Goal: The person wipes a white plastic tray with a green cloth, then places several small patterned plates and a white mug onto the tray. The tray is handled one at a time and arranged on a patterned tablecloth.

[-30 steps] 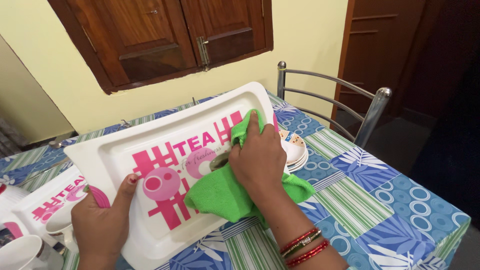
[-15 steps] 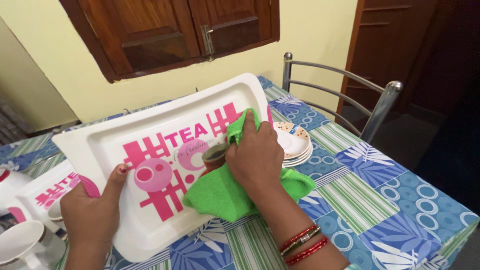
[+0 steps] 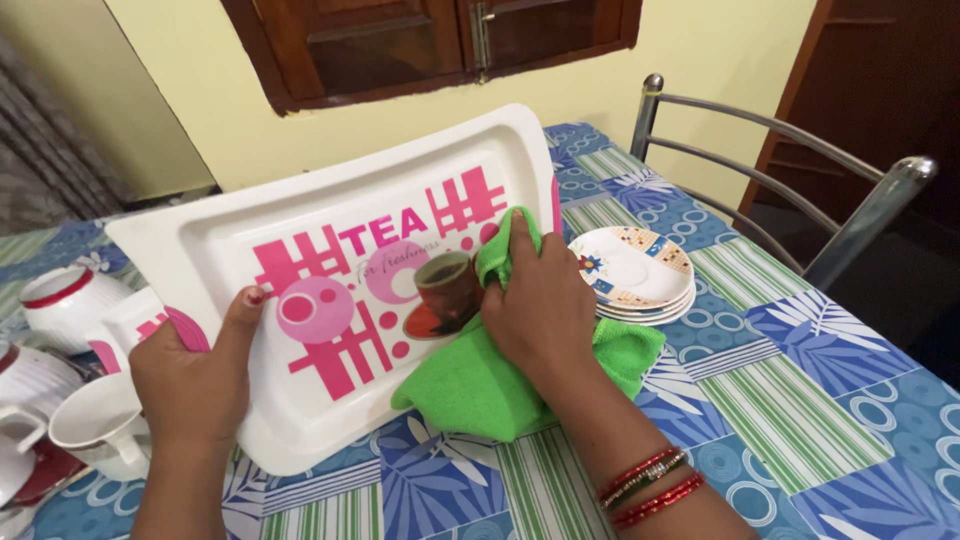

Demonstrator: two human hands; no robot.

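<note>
While the table [image 3: 790, 400] in its patchwork blue-and-green cloth carries everything, one white tray [image 3: 330, 270] with pink print stands tilted on its lower edge, the left hand [image 3: 190, 385] with fingers clamped on its left rim. One green cloth [image 3: 480, 385] lies pressed to the tray's right part under the right hand [image 3: 540, 310], whose fingers close on it: wiping appears under way, and the unwiped left part likely calls for a leftward stroke. Beside it sit one stack of saucers [image 3: 635, 272], and at least three white cups [image 3: 100, 425] at left.

Right hand [image 3: 540, 300]: bare forearm, red and gold bangles at the wrist. Left hand [image 3: 185, 385]: red-painted thumbnail, no sleeve.
</note>
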